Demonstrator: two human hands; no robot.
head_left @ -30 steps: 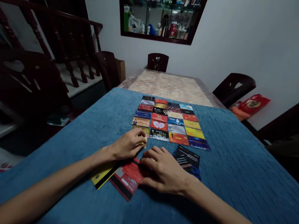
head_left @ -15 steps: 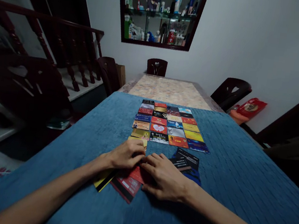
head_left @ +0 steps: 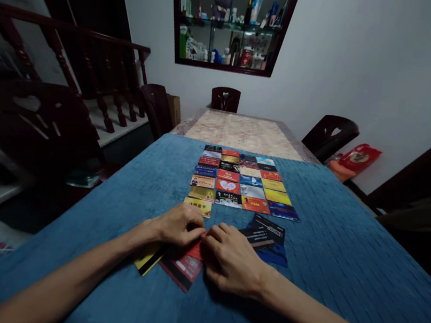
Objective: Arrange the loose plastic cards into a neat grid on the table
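Observation:
My left hand [head_left: 180, 225] is closed, with thumb and fingers curled at the top edge of a bright red card [head_left: 195, 248]. From the right, my right hand [head_left: 231, 258] pinches the same card, its fingertips nearly meeting the left ones. Partly under the red card lies a dark red card [head_left: 183, 271] with a black stripe. A yellow card [head_left: 149, 259], also striped, sticks out below my left wrist. Just beyond my left knuckles lies a gold-yellow card [head_left: 199, 207] with dark lettering. Several black and blue cards [head_left: 272, 252] overlap beside my right hand.
Several rows of colourful cards [head_left: 229, 186] lie in a grid farther up the blue cloth [head_left: 136, 176]. Beyond the cloth is the bare stone-patterned tabletop [head_left: 244, 131]. Dark wooden chairs [head_left: 225, 99] stand around the table. A banister [head_left: 96, 38] runs along the left.
My hands have shifted slightly around the red card, and my left hand uncovers more of the gold-yellow card. The view has tilted up a little.

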